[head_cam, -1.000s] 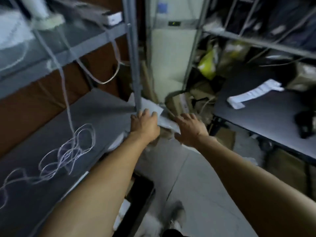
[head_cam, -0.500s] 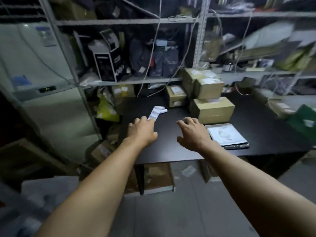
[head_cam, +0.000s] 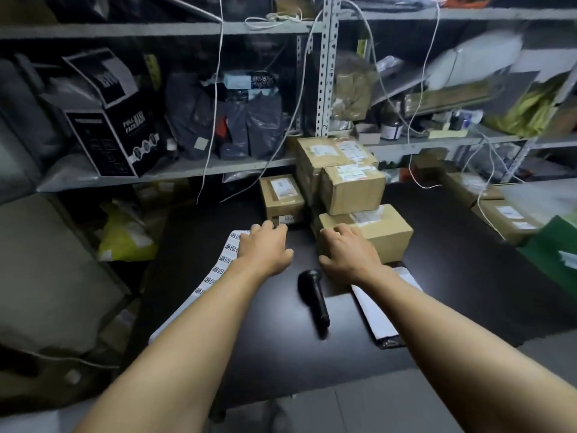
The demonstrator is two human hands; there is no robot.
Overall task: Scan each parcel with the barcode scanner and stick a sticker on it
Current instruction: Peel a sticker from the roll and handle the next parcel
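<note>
Turned from side shelf; now facing counter [head_cam: 452,270]. My left hand [head_cam: 265,248] and right hand [head_cam: 348,253] apart, fingers loose, holding nothing. Scanner [head_cam: 313,296] lies just behind them, untouched. Sticker strip [head_cam: 223,267] left of scanner, parcels [head_cam: 352,189] beyond it. Scanning can start.

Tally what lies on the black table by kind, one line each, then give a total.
Cardboard parcels: 4 (low front box, box on top of it, tall rear box, small box)
White flat mailer: 1
Barcode scanner: 1
Sticker strip: 1
Total: 7
</note>
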